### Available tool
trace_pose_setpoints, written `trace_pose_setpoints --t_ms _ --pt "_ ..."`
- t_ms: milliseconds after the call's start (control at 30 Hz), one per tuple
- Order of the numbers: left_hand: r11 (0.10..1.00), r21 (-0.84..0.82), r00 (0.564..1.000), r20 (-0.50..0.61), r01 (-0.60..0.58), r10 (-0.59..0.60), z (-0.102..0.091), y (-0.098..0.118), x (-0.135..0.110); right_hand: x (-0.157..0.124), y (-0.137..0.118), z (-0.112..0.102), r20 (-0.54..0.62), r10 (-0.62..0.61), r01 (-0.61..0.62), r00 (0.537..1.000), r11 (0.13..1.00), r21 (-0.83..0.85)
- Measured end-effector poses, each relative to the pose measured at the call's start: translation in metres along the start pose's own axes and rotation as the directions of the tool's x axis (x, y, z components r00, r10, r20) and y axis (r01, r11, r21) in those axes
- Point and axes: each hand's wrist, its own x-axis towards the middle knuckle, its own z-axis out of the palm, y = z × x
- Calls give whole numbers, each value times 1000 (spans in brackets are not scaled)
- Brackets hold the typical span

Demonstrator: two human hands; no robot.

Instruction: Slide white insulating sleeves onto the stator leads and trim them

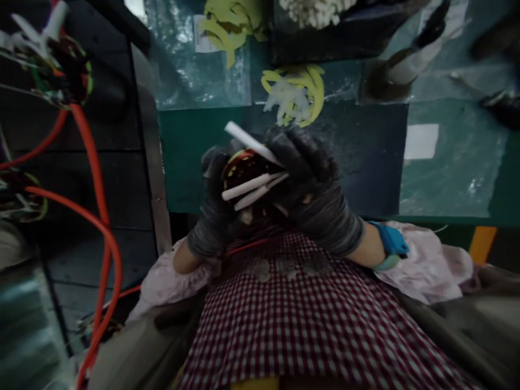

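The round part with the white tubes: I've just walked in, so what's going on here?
A person's gloved left hand holds one side of the round part; the right hand is at the other, by the white tubes. The part is at the near edge of the table, with yellow strips beyond.

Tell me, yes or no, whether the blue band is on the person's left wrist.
No, the blue band is at the wrist of the right hand, between glove and pink sleeve.
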Motion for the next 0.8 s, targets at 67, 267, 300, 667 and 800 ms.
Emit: trace_pose_setpoints --t_ms 67,267,300,667,800 --pt "992 39 989 -83 -120 123 4 6 10 2 16 1 66 -37 36 997 999 16" --pt "983 128 987 -74 -130 141 9 7 14 6 48 -3 214 -108 73 971 983 166" --pt "982 122 984 -85 -144 155 10 7 13 6 50 -4 221 -128 86 967 978 189" --pt "983 39 975 -125 -178 182 13 2 13 -2 44 -5 204 -121 82 972 979 189" --pt "983 8 979 -81 -186 186 10 -1 11 -1 38 -2 204 -55 20 977 985 170"
